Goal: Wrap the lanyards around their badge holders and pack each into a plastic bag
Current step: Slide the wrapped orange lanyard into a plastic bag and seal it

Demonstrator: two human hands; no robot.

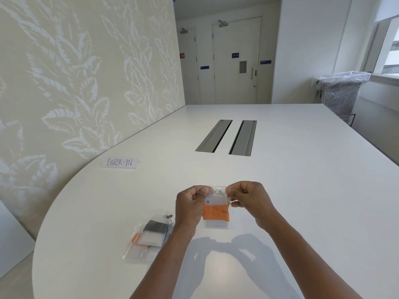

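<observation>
Sealing step: left hand and right hand each pinched a top corner of the plastic bag, held just above the table, with the orange-wrapped badge holder inside. Next move probably called for running fingertips along the zip strip, then setting it by the packed bags on the left.

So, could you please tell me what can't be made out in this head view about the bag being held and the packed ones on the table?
- Held plastic bag: whether its top seal is closed; the fingers of the left hand and right hand cover both corners.
- Orange lanyard: its wrapping is blurred behind the plastic.
- Packed bags: they overlap and the left forearm covers their edge, so the count is uncertain.
- Door signs: too small to read.
</observation>
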